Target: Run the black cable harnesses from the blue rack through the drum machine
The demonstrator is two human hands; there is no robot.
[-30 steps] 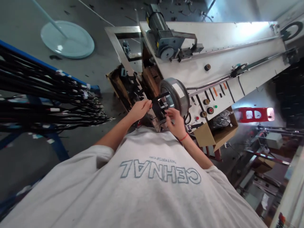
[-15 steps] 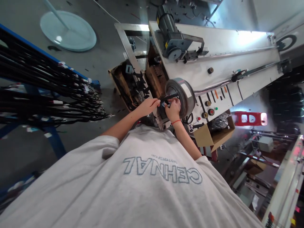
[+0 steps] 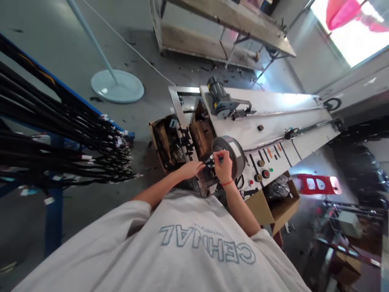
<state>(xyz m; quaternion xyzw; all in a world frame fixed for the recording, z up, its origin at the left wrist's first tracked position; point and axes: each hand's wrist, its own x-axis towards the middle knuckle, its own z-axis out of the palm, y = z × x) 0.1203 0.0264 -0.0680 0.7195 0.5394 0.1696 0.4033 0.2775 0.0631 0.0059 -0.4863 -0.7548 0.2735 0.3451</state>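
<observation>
My left hand (image 3: 193, 169) is closed in a pinch at the left end of a short black cable (image 3: 208, 162). Across from it, my right hand (image 3: 223, 167), with a red string at the wrist, is closed in front of a round grey drum (image 3: 237, 152) that carries a white label. A small dark bluish bit shows under the right fingertips, too small to name. The drum's lower left side is partly hidden by this hand. Both hands are at the near end of a long white machine table (image 3: 273, 109).
Black cable harnesses (image 3: 69, 117) hang on a blue rack at the left. An open carton (image 3: 164, 142) stands left of the machine, another carton (image 3: 273, 207) at its right. Buttons (image 3: 265, 174) sit by the drum. A motor (image 3: 217, 91) is mounted on the table.
The view has tipped up, so the machine appears lower. My right hand has shifted from under the cable to over it, against the drum's face. My left hand stays at the cable's left end.
</observation>
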